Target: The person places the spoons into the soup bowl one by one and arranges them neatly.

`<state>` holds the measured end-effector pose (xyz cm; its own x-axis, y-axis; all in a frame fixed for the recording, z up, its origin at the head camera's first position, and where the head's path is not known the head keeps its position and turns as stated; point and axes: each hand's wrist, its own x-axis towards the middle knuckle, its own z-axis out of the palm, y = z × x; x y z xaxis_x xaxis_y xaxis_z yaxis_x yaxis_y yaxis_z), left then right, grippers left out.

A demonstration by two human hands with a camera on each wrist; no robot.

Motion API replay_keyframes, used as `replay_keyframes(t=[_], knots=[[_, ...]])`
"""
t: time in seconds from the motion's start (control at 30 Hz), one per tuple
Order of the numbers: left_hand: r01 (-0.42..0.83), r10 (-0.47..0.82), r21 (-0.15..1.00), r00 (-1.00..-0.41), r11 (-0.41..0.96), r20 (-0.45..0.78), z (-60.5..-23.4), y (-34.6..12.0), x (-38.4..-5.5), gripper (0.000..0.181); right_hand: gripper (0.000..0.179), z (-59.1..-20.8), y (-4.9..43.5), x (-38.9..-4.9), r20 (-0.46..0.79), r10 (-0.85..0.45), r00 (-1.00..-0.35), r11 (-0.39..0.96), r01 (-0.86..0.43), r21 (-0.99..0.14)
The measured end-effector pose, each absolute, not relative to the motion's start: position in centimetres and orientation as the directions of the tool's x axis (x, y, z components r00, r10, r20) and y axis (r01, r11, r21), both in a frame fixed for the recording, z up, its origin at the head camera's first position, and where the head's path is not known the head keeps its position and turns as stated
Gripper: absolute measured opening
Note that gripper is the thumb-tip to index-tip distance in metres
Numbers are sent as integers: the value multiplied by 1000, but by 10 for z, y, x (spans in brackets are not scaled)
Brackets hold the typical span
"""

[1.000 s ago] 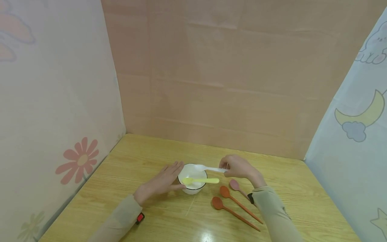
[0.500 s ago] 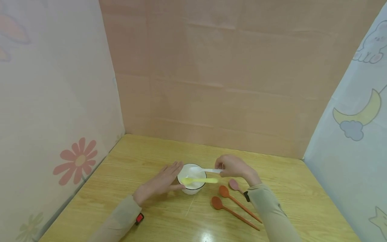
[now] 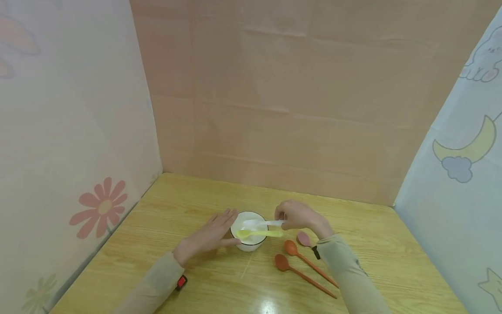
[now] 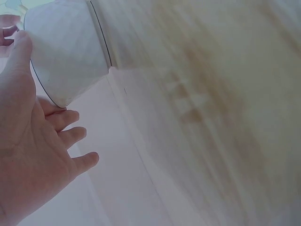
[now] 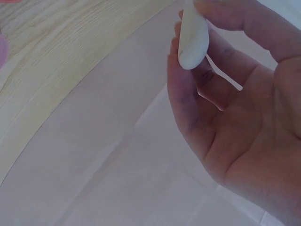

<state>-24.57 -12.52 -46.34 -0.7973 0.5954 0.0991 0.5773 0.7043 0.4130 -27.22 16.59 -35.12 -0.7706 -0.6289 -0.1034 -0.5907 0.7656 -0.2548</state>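
Observation:
My right hand [image 3: 300, 216] pinches the handle end of a white spoon [image 3: 270, 223] between thumb and fingers. The spoon's head lies inside a white bowl [image 3: 248, 247] with a dark rim. In the right wrist view, the rounded handle end of the white spoon [image 5: 193, 44] sticks out between the fingertips. A yellow spoon [image 3: 266, 233] leans in the same bowl, its handle over the right rim. My left hand [image 3: 209, 235] rests against the bowl's left side, fingers extended and thumb spread apart. The left wrist view has the left hand [image 4: 33, 122] touching the bowl [image 4: 70, 52].
To the right of the bowl, an orange spoon [image 3: 291, 247], a darker reddish-brown spoon [image 3: 281, 262] and a pink spoon [image 3: 303, 238] lie on the wooden table [image 3: 204, 283]. My right forearm partly covers the pink one. Cloth walls stand at the back and sides.
My right hand has shifted left with the white spoon, and the spoon's head has gone farther into the bowl. The left hand and the yellow spoon have stayed put.

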Motion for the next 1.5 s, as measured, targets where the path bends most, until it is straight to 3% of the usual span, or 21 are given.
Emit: replay_keyframes(t=[1.5], knots=[[583,595,397,-796,709,108,-465,-125,-247,90,16,-358,140,-271,-143,-646,-750,757,-604,-250]])
